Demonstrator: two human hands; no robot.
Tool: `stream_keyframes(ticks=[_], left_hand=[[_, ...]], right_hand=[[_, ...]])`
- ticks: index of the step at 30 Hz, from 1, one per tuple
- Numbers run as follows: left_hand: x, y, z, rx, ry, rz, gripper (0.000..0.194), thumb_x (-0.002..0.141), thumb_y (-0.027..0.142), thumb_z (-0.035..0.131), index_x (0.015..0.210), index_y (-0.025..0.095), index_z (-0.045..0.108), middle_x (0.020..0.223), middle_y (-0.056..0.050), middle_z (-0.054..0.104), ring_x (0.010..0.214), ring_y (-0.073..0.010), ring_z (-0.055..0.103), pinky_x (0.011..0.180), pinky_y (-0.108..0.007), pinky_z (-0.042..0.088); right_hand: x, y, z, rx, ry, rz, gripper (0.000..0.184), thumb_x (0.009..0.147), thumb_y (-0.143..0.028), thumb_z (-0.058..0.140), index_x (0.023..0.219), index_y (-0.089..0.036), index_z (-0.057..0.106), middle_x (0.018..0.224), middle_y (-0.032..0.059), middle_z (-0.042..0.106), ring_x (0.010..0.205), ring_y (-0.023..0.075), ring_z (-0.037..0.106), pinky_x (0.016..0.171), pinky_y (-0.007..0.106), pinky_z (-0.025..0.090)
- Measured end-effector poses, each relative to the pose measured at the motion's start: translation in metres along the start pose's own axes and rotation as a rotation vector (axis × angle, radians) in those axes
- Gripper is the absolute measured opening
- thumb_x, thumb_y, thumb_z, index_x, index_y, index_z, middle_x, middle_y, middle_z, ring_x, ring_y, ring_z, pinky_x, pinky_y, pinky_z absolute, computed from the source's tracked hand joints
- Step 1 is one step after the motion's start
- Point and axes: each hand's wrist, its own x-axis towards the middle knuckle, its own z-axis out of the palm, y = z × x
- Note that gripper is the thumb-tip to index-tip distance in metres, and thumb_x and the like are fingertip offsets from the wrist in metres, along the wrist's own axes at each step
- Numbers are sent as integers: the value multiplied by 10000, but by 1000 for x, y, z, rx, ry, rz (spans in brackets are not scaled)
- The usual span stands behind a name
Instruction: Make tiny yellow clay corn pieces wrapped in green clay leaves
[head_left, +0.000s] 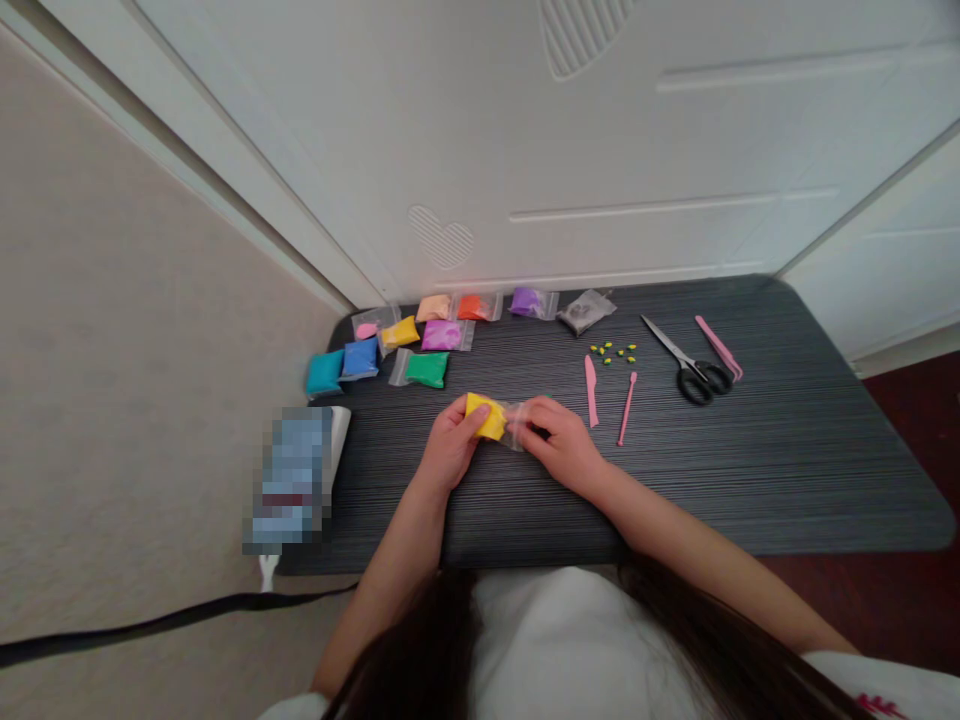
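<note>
One bright yellow packet (486, 417) was held above the counter (787, 470), and from it, with twelve toward the door (337, 120), the directions were taken. Its filled end was gripped by the left hand (456, 432), at nine o'clock; its clear end was pinched by the fingers of the right hand (561, 437), at three. Ten other packets were laid out. Between nine and ten, one teal packet (325, 373) and one blue packet (360, 357) were placed; between ten and eleven, one green packet (426, 369), one yellow-orange packet (399, 332) and one pink packet (367, 330). Toward eleven, one magenta packet (442, 335) and one peach packet (433, 307) were seen; near twelve, one red-orange packet (472, 307); near one, one purple packet (526, 302); between one and two, one grey packet (585, 313). About seven tiny yellow-green pieces (607, 346) were scattered near two. Between two and three, one pink knife (591, 390), one pair of scissors (694, 370) and one pair of pink tweezers (718, 347) were set; near three, one pink stick (627, 408).
</note>
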Motion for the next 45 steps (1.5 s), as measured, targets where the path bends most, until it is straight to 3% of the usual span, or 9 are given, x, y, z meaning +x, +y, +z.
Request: stream_keyframes(ticks=[6,12,26,35,45], left_hand=[[-1,-3,-4,110,-82,16,120,753,248,577,826,152,577,723,10,574,634,-83,500,623,-207,389],[0,-5,-7,202,-82,19,159,740,287,587,828,156,573,737,4,583,655,-105,513,646,-231,392],[1,3,1,-19,41,-3,139,687,253,640,756,140,598,691,6,588,594,-80,512,564,-197,392],[0,0,-1,-2,3,7,135,706,234,626,800,140,603,724,-2,601,623,-81,522,606,-200,406],[-1,1,-1,65,-46,-19,159,708,258,620,822,150,599,749,-5,614,649,-97,536,650,-223,411]], right_hand=[[-2,0,1,-10,100,16,220,802,-224,527,1002,-235,619,891,36,570,842,133,540,767,267,446],[-2,1,0,-41,89,4,160,806,-225,518,915,-219,636,872,36,578,835,135,540,763,269,445],[2,-6,-5,26,49,-2,114,799,-209,508,870,-202,598,896,47,557,862,143,532,770,287,444],[0,1,-2,-48,68,-4,220,804,-241,522,1008,-230,605,910,44,567,866,142,533,788,287,445],[-1,6,0,-159,49,-29,217,825,-273,484,984,-223,622,913,60,592,871,161,538,795,309,451]])
